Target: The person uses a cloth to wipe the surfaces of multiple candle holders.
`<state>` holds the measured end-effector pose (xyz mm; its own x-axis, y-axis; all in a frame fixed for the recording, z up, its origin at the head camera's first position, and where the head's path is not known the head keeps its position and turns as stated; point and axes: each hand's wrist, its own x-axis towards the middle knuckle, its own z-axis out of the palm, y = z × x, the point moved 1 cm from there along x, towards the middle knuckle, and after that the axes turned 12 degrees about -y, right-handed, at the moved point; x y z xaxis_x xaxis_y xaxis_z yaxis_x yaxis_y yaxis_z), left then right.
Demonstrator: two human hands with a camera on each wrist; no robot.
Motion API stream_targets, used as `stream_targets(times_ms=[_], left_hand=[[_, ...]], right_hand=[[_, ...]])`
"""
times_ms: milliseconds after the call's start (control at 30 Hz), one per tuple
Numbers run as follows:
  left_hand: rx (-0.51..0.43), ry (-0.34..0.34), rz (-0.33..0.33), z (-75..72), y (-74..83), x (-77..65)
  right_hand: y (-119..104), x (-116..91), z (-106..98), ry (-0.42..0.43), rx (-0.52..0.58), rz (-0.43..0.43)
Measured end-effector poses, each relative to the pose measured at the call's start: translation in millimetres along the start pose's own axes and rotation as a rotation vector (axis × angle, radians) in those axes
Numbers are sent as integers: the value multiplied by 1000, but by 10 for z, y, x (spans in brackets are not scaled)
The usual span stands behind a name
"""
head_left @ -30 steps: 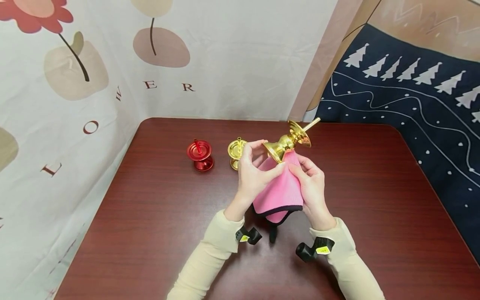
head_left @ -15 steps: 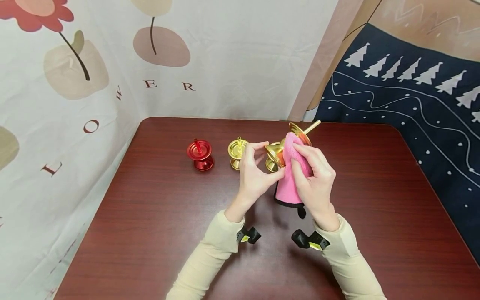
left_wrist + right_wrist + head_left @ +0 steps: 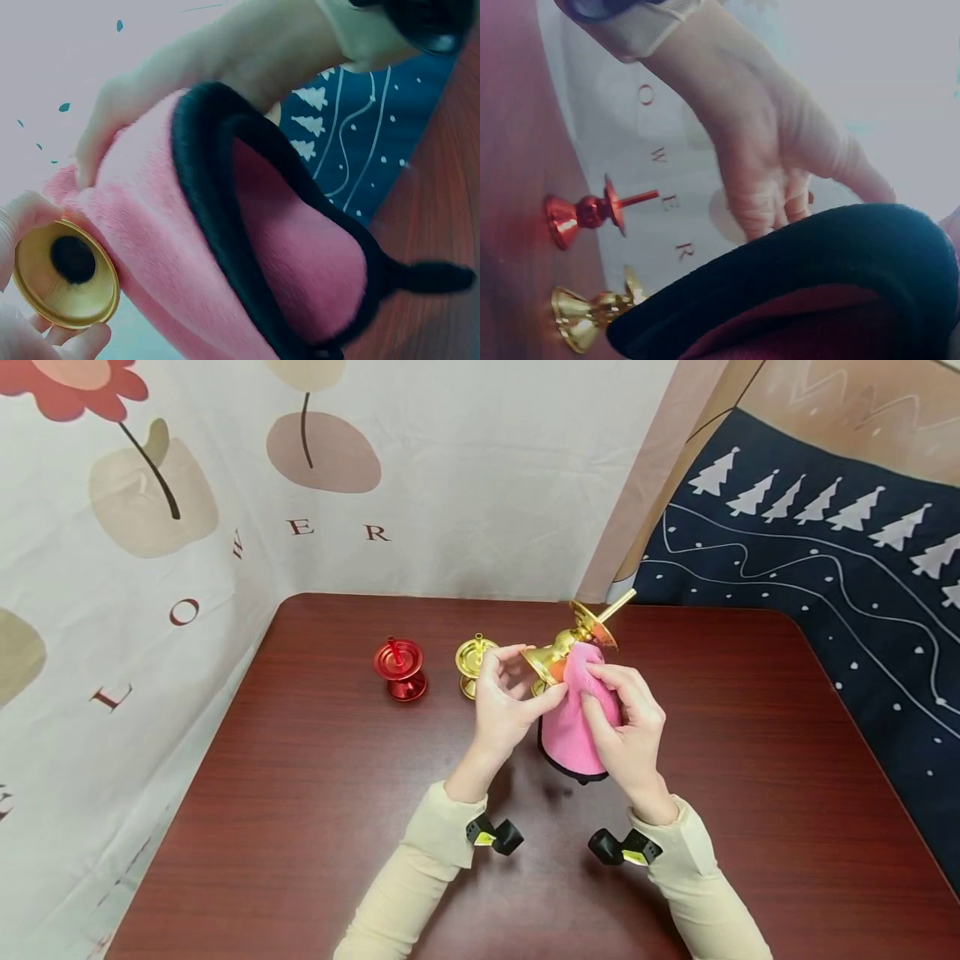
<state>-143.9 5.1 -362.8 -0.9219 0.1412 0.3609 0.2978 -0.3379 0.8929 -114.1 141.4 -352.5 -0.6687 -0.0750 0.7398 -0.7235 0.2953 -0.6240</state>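
My left hand [image 3: 506, 710] holds a gold candlestick [image 3: 553, 653] by the rim of its base, tilted with its spike up to the right. The left wrist view shows the hollow underside of that base [image 3: 88, 298] between thumb and fingers. My right hand [image 3: 633, 727] pinches a pink cloth [image 3: 573, 743] with black edging and presses it against the candlestick's body, below the drip pan. The cloth hangs down in a fold, its loop tab [image 3: 439, 277] dangling in the left wrist view. In the right wrist view the dark edging [image 3: 795, 255] hides the held candlestick.
On the brown table [image 3: 315, 827] stand a red candlestick [image 3: 407, 665] and a second gold candlestick [image 3: 470, 662], partly behind my left hand. Another gold base [image 3: 537, 687] shows behind the held one. Printed curtains [image 3: 480, 535] rise behind the table.
My right hand has shifted the cloth from below the candlestick up onto its body, then slightly down and left. The left hand keeps its hold, and the candlestick has moved only slightly.
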Motion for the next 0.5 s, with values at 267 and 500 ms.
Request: stream_targets(times_ms=[267, 500], left_hand=[[-178, 19, -106, 16, 21, -4], [-121, -39, -154, -14, 18, 0]], right_hand=[[115, -94, -7, 18, 173, 162], [148, -72, -28, 42, 334, 312]])
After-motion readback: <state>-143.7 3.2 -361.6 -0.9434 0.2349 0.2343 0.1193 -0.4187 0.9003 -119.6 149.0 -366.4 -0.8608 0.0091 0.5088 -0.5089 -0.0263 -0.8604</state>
